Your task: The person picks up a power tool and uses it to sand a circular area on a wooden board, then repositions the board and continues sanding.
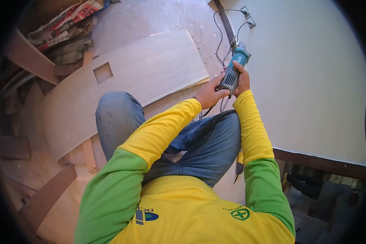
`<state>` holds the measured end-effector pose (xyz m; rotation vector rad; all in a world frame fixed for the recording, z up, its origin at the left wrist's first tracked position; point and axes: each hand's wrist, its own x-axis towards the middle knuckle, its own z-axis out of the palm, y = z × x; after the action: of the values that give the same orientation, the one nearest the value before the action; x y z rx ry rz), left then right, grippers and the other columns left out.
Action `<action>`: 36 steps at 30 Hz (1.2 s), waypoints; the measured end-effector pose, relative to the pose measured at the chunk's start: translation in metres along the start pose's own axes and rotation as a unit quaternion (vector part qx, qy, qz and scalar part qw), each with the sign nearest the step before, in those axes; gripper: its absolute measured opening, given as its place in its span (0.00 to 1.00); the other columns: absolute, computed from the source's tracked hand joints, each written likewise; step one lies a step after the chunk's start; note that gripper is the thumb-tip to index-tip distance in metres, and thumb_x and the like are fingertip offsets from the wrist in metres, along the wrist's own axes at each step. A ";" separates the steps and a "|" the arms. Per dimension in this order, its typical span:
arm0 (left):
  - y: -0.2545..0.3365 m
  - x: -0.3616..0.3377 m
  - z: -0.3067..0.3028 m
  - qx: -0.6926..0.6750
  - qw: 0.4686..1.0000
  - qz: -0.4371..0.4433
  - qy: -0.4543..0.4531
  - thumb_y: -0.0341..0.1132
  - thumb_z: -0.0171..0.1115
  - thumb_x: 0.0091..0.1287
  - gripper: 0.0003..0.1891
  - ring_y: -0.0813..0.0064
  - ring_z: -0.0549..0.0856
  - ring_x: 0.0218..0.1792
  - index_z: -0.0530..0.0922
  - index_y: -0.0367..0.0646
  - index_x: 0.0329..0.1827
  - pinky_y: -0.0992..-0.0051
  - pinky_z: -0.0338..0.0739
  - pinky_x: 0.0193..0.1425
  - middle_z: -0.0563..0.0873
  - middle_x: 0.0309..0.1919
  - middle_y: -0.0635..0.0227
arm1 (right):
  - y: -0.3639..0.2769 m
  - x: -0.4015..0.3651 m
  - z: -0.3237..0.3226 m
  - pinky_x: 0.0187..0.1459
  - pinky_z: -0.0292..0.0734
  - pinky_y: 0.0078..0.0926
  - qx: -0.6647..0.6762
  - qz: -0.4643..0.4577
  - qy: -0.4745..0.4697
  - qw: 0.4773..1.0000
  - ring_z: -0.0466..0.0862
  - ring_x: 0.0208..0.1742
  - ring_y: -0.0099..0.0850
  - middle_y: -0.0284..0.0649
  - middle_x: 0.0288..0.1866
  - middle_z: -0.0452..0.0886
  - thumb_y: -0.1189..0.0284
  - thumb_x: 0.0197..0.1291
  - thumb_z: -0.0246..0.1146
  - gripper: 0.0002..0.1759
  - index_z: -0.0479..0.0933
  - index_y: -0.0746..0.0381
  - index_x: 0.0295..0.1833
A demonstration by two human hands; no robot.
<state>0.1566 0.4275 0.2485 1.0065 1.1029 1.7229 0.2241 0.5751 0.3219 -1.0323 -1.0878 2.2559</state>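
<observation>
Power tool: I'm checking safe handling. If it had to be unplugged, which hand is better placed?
Right, probably. The right hand is nearer the outlets and on their side of the power tool; the left hand is lower, at its rear end.

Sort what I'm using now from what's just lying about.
In use:
- Teal power tool, in your left hand and right hand
- Probably the sockets

Apparently lying about:
- Panel with the square cutout
- Crumpled printed sacks
- Yellow-handled tool by your right thigh
</observation>
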 end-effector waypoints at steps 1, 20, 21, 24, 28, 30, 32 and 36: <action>0.003 -0.001 0.002 -0.045 0.999 -0.026 0.003 0.33 0.69 0.66 0.45 0.75 0.81 0.53 0.51 0.37 0.81 0.74 0.76 0.60 0.81 0.57 0.59 | -0.001 0.001 0.001 0.37 0.87 0.39 -0.003 0.006 0.004 1.000 0.86 0.32 0.39 0.44 0.34 0.82 0.65 0.58 0.68 0.19 0.71 0.65 0.47; -0.025 -0.012 -0.023 -0.217 0.961 -0.168 -0.029 0.21 0.66 0.56 0.49 0.76 0.79 0.50 0.52 0.51 0.82 0.72 0.75 0.52 0.82 0.51 0.68 | 0.034 0.043 0.019 0.32 0.80 0.34 -0.391 -0.035 0.100 0.914 0.81 0.27 0.34 0.42 0.32 0.80 0.68 0.46 0.72 0.22 0.76 0.69 0.45; -0.035 -0.012 -0.034 -0.220 0.960 -0.172 -0.023 0.21 0.66 0.56 0.49 0.76 0.79 0.50 0.52 0.51 0.82 0.72 0.75 0.52 0.82 0.51 0.68 | 0.042 0.043 0.022 0.32 0.80 0.34 -0.393 -0.028 0.098 0.914 0.81 0.27 0.34 0.42 0.32 0.80 0.68 0.46 0.72 0.22 0.76 0.69 0.45; -0.057 0.004 -0.066 -0.234 0.925 -0.273 0.121 0.41 0.64 0.62 0.41 0.71 0.75 0.62 0.59 0.51 0.80 0.55 0.66 0.61 0.82 0.60 0.69 | 0.058 0.057 0.028 0.34 0.80 0.33 -0.584 -0.072 0.116 0.800 0.84 0.29 0.35 0.44 0.35 0.83 0.65 0.44 0.73 0.25 0.78 0.70 0.44; -0.057 0.029 -0.089 -0.226 0.916 -0.288 0.167 0.64 0.59 0.64 0.36 0.71 0.75 0.64 0.73 0.50 0.69 0.56 0.66 0.61 0.81 0.60 0.68 | 0.079 0.060 0.037 0.50 0.81 0.41 -0.714 -0.084 0.079 0.690 0.87 0.47 0.52 0.59 0.44 0.86 0.53 0.44 0.73 0.34 0.79 0.71 0.49; -0.064 0.039 -0.089 -0.188 0.917 -0.302 0.182 0.64 0.62 0.62 0.37 0.70 0.77 0.62 0.75 0.46 0.67 0.59 0.69 0.61 0.82 0.59 0.66 | 0.095 0.077 0.030 0.50 0.81 0.42 -0.739 -0.080 0.079 0.664 0.86 0.48 0.53 0.60 0.44 0.85 0.52 0.46 0.72 0.33 0.79 0.70 0.48; -0.109 0.055 -0.088 -0.159 0.924 -0.241 0.252 0.64 0.74 0.53 0.43 0.61 0.85 0.54 0.81 0.27 0.54 0.71 0.75 0.62 0.86 0.53 0.47 | 0.110 0.078 0.040 0.52 0.80 0.45 -0.746 -0.091 0.081 0.654 0.84 0.52 0.57 0.62 0.47 0.84 0.51 0.49 0.70 0.33 0.77 0.68 0.51; -0.109 0.044 -0.105 -0.149 0.905 -0.278 0.285 0.55 0.79 0.51 0.39 0.63 0.86 0.50 0.81 0.28 0.54 0.70 0.78 0.57 0.87 0.51 0.50 | 0.130 0.090 0.035 0.54 0.79 0.43 -0.739 -0.048 0.073 0.668 0.84 0.54 0.56 0.61 0.50 0.84 0.52 0.48 0.71 0.36 0.74 0.67 0.57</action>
<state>0.0698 0.4687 0.1231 -0.0428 1.2704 1.6547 0.1326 0.5380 0.1929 -1.4674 -2.8344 0.7075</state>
